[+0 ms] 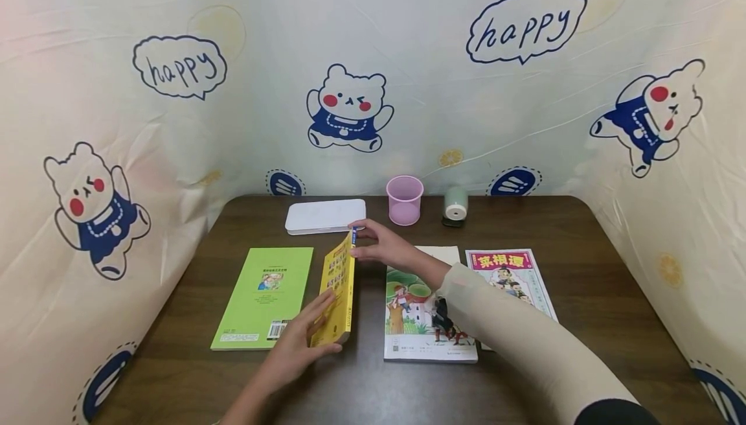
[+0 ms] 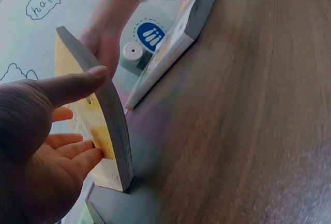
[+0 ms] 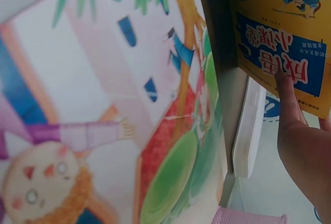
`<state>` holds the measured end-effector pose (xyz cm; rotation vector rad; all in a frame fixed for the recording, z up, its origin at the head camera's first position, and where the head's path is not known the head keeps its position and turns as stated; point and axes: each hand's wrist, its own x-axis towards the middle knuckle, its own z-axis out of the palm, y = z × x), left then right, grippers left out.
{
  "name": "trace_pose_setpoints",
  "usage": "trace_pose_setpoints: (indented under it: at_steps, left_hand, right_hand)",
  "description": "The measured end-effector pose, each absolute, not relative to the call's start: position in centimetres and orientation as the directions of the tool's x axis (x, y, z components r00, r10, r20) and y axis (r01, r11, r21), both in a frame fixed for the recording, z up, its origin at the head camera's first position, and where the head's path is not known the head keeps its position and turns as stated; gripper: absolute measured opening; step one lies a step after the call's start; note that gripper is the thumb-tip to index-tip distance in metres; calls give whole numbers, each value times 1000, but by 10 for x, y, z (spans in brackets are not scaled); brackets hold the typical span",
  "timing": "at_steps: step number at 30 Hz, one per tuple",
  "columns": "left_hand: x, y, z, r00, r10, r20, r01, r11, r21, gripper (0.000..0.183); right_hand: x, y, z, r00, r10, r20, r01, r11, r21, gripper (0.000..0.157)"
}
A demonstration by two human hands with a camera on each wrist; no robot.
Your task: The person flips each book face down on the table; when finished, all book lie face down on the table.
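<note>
A thick yellow book (image 1: 337,276) stands tilted on its edge at mid-table, its picture-covered side turned toward the left. My left hand (image 1: 294,344) holds its near end, with fingers on the cover and the thumb over the page edge (image 2: 114,115). At the far upper corner, my right hand (image 1: 384,243) grips the same book. In the right wrist view, one finger lies on the blue title panel of the yellow cover (image 3: 279,6); the right thumb is hidden there.
Left lies a green book (image 1: 274,302). Under my right forearm are an illustrated book (image 1: 408,341) and a pink-titled book (image 1: 539,282). Along the back sit a flat white case (image 1: 325,216), a pink cup (image 1: 405,201) and a small pale-green device (image 1: 455,203).
</note>
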<state>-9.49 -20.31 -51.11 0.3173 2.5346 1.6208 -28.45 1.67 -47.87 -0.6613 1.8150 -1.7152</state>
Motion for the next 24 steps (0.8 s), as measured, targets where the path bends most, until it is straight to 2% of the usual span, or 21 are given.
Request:
trace_pose_setpoints:
  at_steps: [4,9,14,24]
  left_hand:
    - [-95,-204,-514,-964,262,35,168,502,848,92]
    - [-95,-202,-517,-959,276,63,230,627,744,91]
    - [-95,-200,-520,-958,286,28,220,666,713,90]
    - [-99,-198,-524,-947,321,-29,229,735,639,84]
  right_hand:
    - [-284,19,-481,-730,-681,-49,13,58,-998,62]
    - [-283,24,-484,-729,-683,-40,-36,97,-995,66]
    - [-285,32,-489,-721,-692,-39,-93,153,-984,70]
    - [-287,43,-498,-713,-700,-45,-120,185,-975,71]
